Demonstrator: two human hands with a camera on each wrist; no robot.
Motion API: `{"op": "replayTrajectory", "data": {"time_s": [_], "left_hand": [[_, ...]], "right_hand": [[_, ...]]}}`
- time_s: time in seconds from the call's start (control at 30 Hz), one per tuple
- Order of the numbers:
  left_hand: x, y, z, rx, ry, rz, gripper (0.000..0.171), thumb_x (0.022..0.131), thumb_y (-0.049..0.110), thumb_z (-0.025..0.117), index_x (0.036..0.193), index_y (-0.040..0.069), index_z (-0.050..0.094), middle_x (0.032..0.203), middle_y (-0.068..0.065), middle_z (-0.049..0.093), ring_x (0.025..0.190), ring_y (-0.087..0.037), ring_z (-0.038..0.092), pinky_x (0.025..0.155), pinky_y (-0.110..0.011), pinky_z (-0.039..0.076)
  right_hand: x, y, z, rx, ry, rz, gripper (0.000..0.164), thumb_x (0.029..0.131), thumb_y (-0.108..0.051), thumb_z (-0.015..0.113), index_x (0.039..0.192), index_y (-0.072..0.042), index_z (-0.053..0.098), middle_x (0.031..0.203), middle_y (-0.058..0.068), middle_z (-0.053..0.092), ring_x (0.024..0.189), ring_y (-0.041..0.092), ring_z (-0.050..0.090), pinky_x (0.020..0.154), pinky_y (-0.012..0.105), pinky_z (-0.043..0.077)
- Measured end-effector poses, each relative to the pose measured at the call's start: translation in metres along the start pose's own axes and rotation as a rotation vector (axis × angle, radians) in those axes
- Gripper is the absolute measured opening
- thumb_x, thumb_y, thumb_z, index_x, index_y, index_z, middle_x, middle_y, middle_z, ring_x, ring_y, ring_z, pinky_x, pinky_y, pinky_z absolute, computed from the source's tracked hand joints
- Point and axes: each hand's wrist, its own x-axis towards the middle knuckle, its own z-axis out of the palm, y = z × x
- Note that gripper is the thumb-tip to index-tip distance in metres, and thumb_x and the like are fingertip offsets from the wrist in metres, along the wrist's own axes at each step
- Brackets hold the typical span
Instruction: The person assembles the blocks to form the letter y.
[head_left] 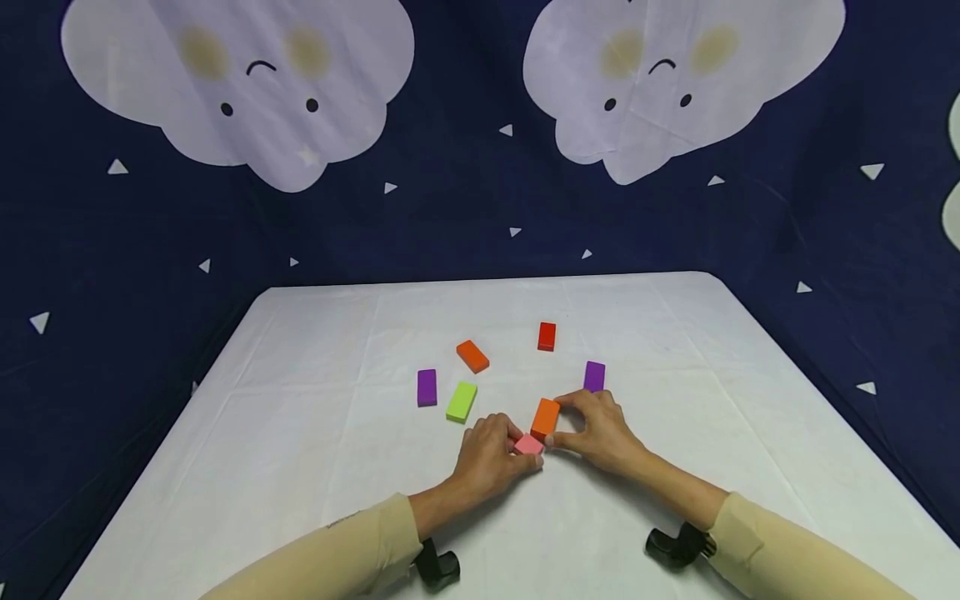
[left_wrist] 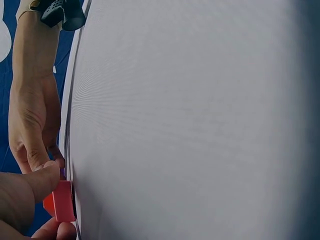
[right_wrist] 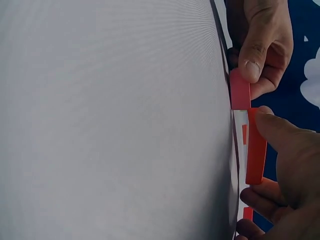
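My left hand (head_left: 487, 454) pinches a small pink block (head_left: 528, 445) between thumb and fingers on the white table. The right hand (head_left: 600, 429) grips an orange block (head_left: 545, 418) by its two ends, just beyond the pink one. In the right wrist view, the held orange block (right_wrist: 256, 150) sits higher than the pink block (right_wrist: 240, 91), its near end right at the pink block's top corner. From the left wrist, the pink block (left_wrist: 63, 201) shows between thumb and fingertips, with orange behind it. A purple block (head_left: 595, 376) lies just past the right hand's knuckles.
Farther back on the white table (head_left: 300, 400) lie a red block (head_left: 547, 337), another orange block (head_left: 472, 356), a lime green block (head_left: 461, 402) and a second purple block (head_left: 427, 387). A dark blue cloth with clouds (head_left: 247, 75) hangs behind the table.
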Motion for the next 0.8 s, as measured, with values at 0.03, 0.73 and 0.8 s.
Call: {"op": "replayTrajectory", "data": {"time_s": [0.03,0.73,0.8], "left_hand": [[0.0000,0.0001,0.0000,0.000,-0.005,0.001,0.035,0.072,0.033,0.080,0.089,0.011,0.059,0.075,0.000,0.053,0.075,-0.009,0.042,0.071,-0.025,0.029],[-0.0049,-0.0009,-0.0009,-0.025,-0.024,0.033,0.035,0.073,0.025,0.079,0.100,0.009,0.064,0.077,-0.001,0.056,0.074,-0.007,0.042,0.072,-0.026,0.025],[-0.0049,-0.0008,-0.0010,-0.028,-0.023,0.034,0.034,0.073,0.025,0.078,0.099,0.009,0.064,0.076,-0.001,0.056,0.074,-0.007,0.042,0.071,-0.026,0.025]], "right_hand": [[0.0000,0.0004,0.0002,-0.004,0.000,0.003,0.056,0.066,-0.040,0.082,0.114,-0.017,0.064,0.114,0.001,0.064,0.102,0.024,0.044,0.082,0.037,0.034],[-0.0002,0.0021,0.0017,-0.034,0.026,-0.023,0.052,0.069,-0.037,0.081,0.113,-0.016,0.065,0.113,0.002,0.064,0.100,0.024,0.045,0.082,0.039,0.036],[-0.0002,0.0025,0.0018,-0.032,0.026,-0.026,0.051,0.069,-0.036,0.081,0.113,-0.017,0.065,0.113,0.001,0.064,0.101,0.023,0.045,0.082,0.038,0.035]]}}
